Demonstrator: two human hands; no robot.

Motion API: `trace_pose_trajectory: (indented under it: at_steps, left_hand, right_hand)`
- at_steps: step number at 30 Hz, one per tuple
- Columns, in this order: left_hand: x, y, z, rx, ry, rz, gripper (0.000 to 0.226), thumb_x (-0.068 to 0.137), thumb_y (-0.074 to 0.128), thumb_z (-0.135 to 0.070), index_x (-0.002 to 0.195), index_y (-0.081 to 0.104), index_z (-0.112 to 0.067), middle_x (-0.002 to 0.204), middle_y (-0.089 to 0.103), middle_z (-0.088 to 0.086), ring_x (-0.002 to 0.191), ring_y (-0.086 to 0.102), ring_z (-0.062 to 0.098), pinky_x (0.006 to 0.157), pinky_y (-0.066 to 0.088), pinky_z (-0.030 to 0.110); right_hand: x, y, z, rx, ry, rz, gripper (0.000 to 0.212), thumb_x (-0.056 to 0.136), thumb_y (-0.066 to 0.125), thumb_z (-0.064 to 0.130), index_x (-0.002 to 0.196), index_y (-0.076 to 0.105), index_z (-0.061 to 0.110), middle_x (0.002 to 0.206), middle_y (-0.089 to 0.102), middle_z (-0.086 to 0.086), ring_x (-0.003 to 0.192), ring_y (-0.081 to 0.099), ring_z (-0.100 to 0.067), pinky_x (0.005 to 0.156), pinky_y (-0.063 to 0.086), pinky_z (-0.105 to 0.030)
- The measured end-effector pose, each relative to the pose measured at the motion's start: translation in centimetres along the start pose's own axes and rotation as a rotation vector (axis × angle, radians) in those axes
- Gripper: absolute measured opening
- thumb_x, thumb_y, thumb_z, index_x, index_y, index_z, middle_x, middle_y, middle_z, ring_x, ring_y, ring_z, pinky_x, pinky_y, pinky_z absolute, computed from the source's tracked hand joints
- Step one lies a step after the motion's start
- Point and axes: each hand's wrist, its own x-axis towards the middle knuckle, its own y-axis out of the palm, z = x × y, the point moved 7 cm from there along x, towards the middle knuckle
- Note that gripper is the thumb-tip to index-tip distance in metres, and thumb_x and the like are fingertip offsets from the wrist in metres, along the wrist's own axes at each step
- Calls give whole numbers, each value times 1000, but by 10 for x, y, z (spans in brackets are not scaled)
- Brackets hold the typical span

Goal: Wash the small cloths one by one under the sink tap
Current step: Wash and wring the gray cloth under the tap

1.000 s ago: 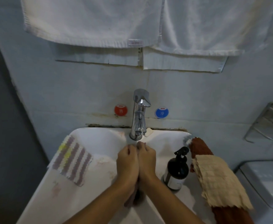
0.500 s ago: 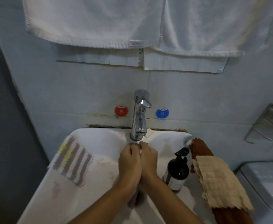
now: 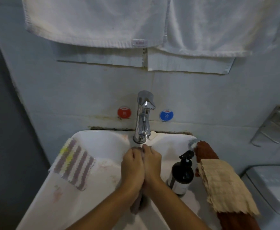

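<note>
I see a grey cloth (image 3: 136,205) bunched btwn left hand (image 3: 132,168) & right hand (image 3: 152,165), both gripping it just below the tap (image 3: 143,117). Step: scrubbing. Next, I'd say, needs wringing, then another cloth.

White sink (image 3: 41,205) fixed against wall, chrome tap (image 3: 143,117) mounted at back rim. Striped cloth (image 3: 73,165), purple/white w/ yellow patch, draped over left rim. Dark pump bottle (image 3: 181,173) stood upright on right rim. Brown cloth (image 3: 205,151) laid along right edge, beige cloth (image 3: 224,185) spread on top of it.
</note>
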Motion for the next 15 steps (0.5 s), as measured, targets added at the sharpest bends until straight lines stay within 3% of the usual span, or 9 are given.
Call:
trace_pose_trajectory:
  at_steps: [2, 6, 8, 11, 13, 15]
  left_hand:
    - [5, 4, 7, -21, -11, 24, 34, 99, 43, -26, 71, 58, -14, 63, 57, -4, 70, 60, 23, 59, 43, 28]
    - [7, -11, -5, 1, 45, -38, 30, 99, 44, -19, 73, 58, -13, 69, 61, 2, 68, 60, 19, 62, 48, 32]
    - [-1, -11, -19, 101, 172, -45, 29, 102, 42, -23, 78, 59, -18, 72, 62, -1, 72, 62, 17, 65, 50, 31]
    - [-7, -22, -45, 233, 473, -118, 28, 102, 40, -28, 79, 54, -21, 68, 57, -7, 64, 56, 8, 55, 38, 13]
    - [-8, -31, -58, 224, 653, -173, 29, 101, 37, -33, 79, 52, -21, 71, 55, -5, 67, 53, 10, 58, 37, 14]
    - [-8, -35, -62, 129, 696, -160, 34, 99, 34, -40, 81, 53, -19, 71, 54, -4, 66, 52, 5, 59, 39, 13]
  right_hand:
    - [-2, 0, 3, -20, -15, -12, 31, 94, 54, 34, 73, 63, 14, 73, 63, -12, 72, 63, -27, 77, 54, -51]
    - [-4, -3, 1, -32, -21, -5, 29, 98, 55, 19, 72, 66, 12, 63, 63, -3, 66, 62, -20, 64, 52, -37]
    - [3, -11, -2, -12, 55, -57, 27, 96, 54, 15, 71, 62, 11, 62, 58, -5, 63, 57, -21, 62, 47, -37]
    - [2, -24, 0, 16, 94, -150, 26, 95, 51, 17, 70, 58, 12, 63, 53, -7, 61, 52, -21, 57, 43, -33]
    - [-1, -27, 3, 39, 89, -152, 28, 95, 52, 18, 69, 60, 11, 62, 57, -8, 60, 53, -20, 56, 43, -30]
    - [-2, -26, 4, -34, 74, -120, 31, 95, 53, 22, 70, 63, 7, 64, 61, -9, 62, 57, -21, 59, 46, -32]
